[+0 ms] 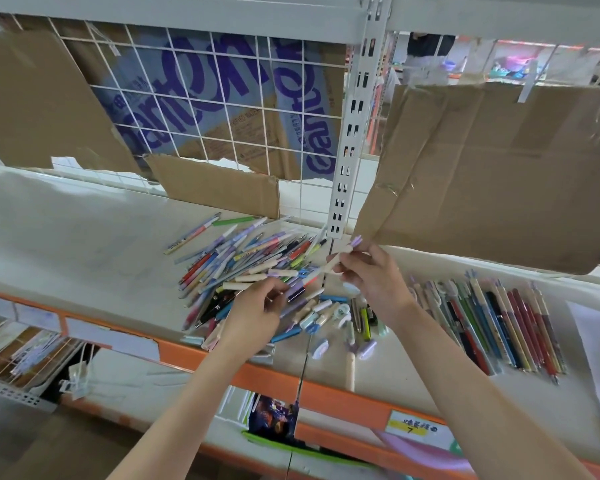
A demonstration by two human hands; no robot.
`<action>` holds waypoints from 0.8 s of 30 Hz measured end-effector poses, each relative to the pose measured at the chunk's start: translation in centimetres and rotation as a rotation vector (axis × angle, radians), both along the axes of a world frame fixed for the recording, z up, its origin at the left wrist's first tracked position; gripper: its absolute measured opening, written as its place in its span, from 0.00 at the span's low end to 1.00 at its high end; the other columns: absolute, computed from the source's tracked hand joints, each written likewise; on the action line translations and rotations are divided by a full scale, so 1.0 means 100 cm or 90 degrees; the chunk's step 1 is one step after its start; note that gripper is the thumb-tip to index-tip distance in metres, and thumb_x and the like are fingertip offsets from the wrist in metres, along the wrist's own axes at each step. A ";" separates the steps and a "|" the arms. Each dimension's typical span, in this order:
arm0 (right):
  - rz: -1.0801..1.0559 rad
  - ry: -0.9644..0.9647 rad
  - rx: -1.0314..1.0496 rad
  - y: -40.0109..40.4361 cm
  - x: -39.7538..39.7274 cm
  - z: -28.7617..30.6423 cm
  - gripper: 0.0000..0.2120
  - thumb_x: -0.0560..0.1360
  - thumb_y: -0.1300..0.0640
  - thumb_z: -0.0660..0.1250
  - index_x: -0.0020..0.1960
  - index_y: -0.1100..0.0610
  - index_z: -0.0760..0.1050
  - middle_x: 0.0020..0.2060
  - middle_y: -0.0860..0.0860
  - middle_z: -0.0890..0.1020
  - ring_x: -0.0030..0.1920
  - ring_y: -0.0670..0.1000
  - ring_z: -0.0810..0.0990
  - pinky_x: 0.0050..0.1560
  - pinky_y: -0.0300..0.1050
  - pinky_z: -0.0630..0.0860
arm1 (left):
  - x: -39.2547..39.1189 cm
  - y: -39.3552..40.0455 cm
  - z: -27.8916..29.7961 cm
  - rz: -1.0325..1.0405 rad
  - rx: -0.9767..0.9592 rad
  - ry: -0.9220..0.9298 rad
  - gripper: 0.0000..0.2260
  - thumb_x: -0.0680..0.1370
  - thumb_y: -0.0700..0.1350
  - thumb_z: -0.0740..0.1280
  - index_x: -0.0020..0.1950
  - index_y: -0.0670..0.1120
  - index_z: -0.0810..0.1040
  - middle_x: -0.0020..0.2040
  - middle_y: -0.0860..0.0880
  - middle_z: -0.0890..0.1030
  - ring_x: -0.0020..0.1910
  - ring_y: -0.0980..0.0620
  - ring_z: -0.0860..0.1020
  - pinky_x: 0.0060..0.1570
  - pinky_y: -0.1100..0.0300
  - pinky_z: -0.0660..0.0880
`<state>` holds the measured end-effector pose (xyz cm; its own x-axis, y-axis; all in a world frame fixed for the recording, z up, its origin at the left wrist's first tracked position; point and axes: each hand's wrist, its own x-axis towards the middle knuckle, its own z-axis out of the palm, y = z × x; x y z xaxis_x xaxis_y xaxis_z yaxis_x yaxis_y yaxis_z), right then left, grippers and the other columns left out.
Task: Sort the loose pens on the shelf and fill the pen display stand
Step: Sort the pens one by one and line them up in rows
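On the white shelf board (84, 237) with its orange front edge lies a tangled heap of loose coloured plastic pens (243, 268), and well to its right a neat row of already sorted pens (499, 323) set side by side. No pen display stand can be made out in this view.

The right hand (371, 271) is raised just above the heap's right edge and pinches a few cream-coloured pens with lilac caps (343, 254) between thumb and fingers. The left hand (257, 313) reaches into the heap with fingers loosely curled over the pens; whether it actually holds one cannot be told.

The step in hand looks like gathering matching cream pens into one bundle. To do it well, the left hand should lift each matching pen clear by its free end rather than dragging it through the tangle, pass it cap-first to align with the bundle, and keep clear of the pens near the front edge.
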<state>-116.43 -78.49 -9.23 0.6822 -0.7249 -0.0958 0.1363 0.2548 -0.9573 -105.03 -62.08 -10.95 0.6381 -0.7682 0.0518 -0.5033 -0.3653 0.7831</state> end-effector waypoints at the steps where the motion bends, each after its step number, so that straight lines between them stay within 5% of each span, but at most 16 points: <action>1: -0.018 -0.003 0.003 0.000 -0.001 0.000 0.03 0.76 0.69 0.63 0.49 0.64 0.71 0.37 0.54 0.84 0.35 0.48 0.81 0.35 0.36 0.76 | 0.000 0.000 0.001 0.000 0.001 0.002 0.05 0.79 0.41 0.62 0.53 0.47 0.76 0.42 0.55 0.77 0.41 0.58 0.74 0.39 0.70 0.68; 6: 0.004 -0.018 0.028 0.009 -0.004 0.000 0.03 0.76 0.69 0.63 0.47 0.64 0.70 0.37 0.56 0.84 0.35 0.48 0.81 0.36 0.37 0.76 | -0.006 0.000 0.004 -0.024 -0.012 0.026 0.04 0.79 0.41 0.62 0.49 0.48 0.76 0.41 0.53 0.78 0.41 0.54 0.76 0.43 0.62 0.72; 10: 0.053 -0.010 0.052 0.031 -0.002 -0.011 0.01 0.76 0.69 0.63 0.47 0.66 0.72 0.34 0.56 0.80 0.33 0.48 0.80 0.37 0.37 0.77 | -0.018 -0.004 0.004 -0.082 -0.031 0.090 0.08 0.80 0.45 0.61 0.44 0.46 0.76 0.31 0.51 0.74 0.29 0.56 0.70 0.33 0.62 0.66; 17: 0.071 -0.044 0.010 0.035 -0.010 -0.015 0.03 0.77 0.66 0.62 0.46 0.66 0.74 0.34 0.56 0.78 0.34 0.49 0.78 0.40 0.38 0.77 | -0.026 -0.014 0.010 -0.011 -0.078 0.595 0.11 0.79 0.46 0.63 0.38 0.45 0.77 0.25 0.53 0.66 0.20 0.59 0.59 0.18 0.69 0.53; 19: 0.049 -0.043 0.021 0.030 -0.010 -0.011 0.04 0.77 0.65 0.63 0.44 0.65 0.73 0.31 0.54 0.79 0.33 0.50 0.78 0.39 0.39 0.77 | -0.025 -0.022 0.015 -0.035 -0.049 0.469 0.10 0.79 0.46 0.63 0.42 0.43 0.79 0.25 0.52 0.69 0.21 0.57 0.62 0.20 0.66 0.58; 22: -0.040 0.017 -0.004 0.021 -0.009 -0.005 0.08 0.76 0.62 0.65 0.39 0.61 0.70 0.28 0.51 0.78 0.31 0.48 0.77 0.34 0.39 0.75 | -0.024 -0.037 0.016 -0.055 -0.017 0.005 0.06 0.78 0.44 0.65 0.49 0.44 0.81 0.36 0.50 0.79 0.33 0.54 0.73 0.34 0.61 0.67; 24: -0.076 0.074 -0.062 0.017 -0.011 -0.004 0.10 0.77 0.60 0.66 0.38 0.59 0.69 0.27 0.51 0.78 0.28 0.45 0.76 0.29 0.36 0.72 | -0.028 -0.040 0.016 -0.103 -0.065 -0.095 0.06 0.78 0.43 0.65 0.49 0.45 0.81 0.35 0.53 0.79 0.33 0.59 0.74 0.34 0.60 0.67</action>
